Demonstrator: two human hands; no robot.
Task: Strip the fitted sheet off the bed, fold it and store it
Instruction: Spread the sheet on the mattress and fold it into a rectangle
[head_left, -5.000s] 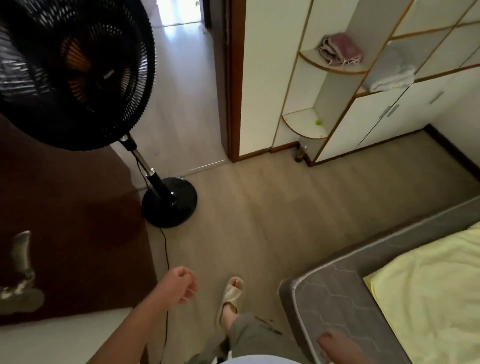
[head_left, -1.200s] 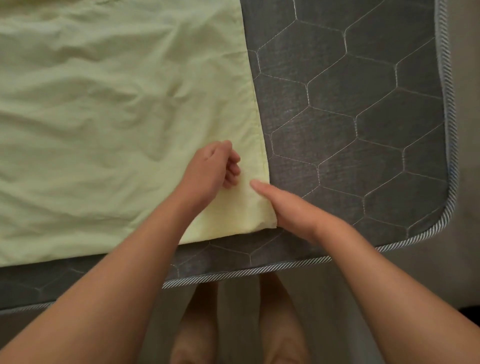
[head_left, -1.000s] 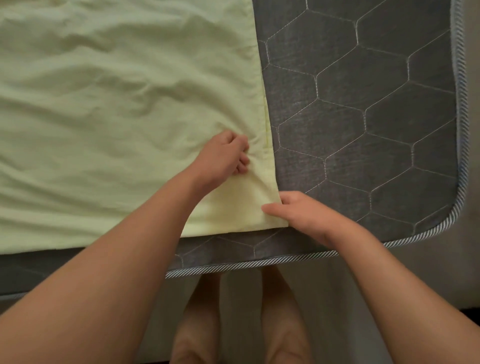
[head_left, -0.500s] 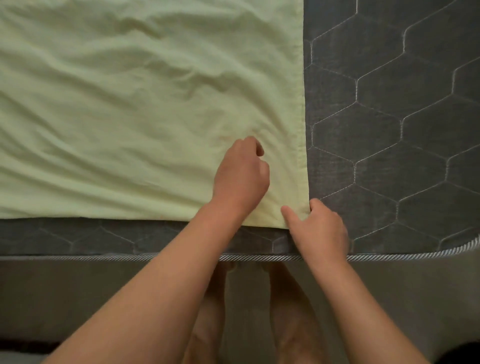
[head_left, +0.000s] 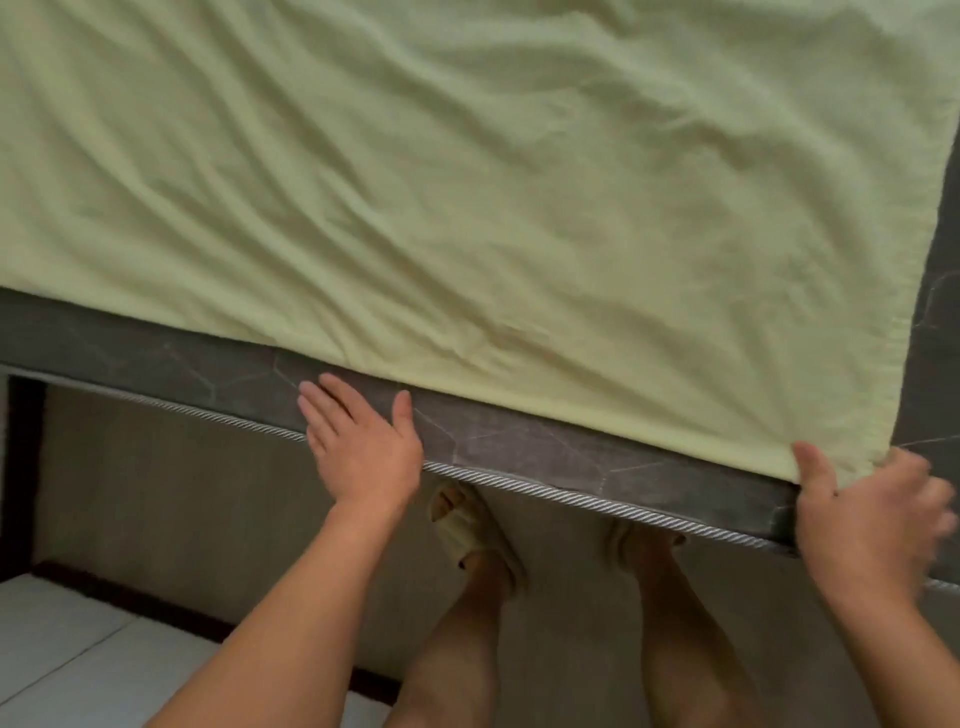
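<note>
A pale yellow-green sheet (head_left: 467, 197) lies wrinkled and flat over most of the grey quilted mattress (head_left: 519, 441). My right hand (head_left: 862, 514) pinches the sheet's near right corner at the mattress edge, and creases fan out from that grip. My left hand (head_left: 358, 441) is open with fingers spread. It rests flat on the bare mattress strip just below the sheet's near hem and does not hold the cloth.
The mattress's striped piping (head_left: 571, 493) runs along the near edge. My two feet in pale slippers (head_left: 472, 535) stand on the wood floor below it. A white surface (head_left: 57, 649) with a dark border sits at the lower left.
My left hand has let go of the sheet and slid left along the near edge, opening flat. My right hand stays pinched on the corner. The view shifted left.
</note>
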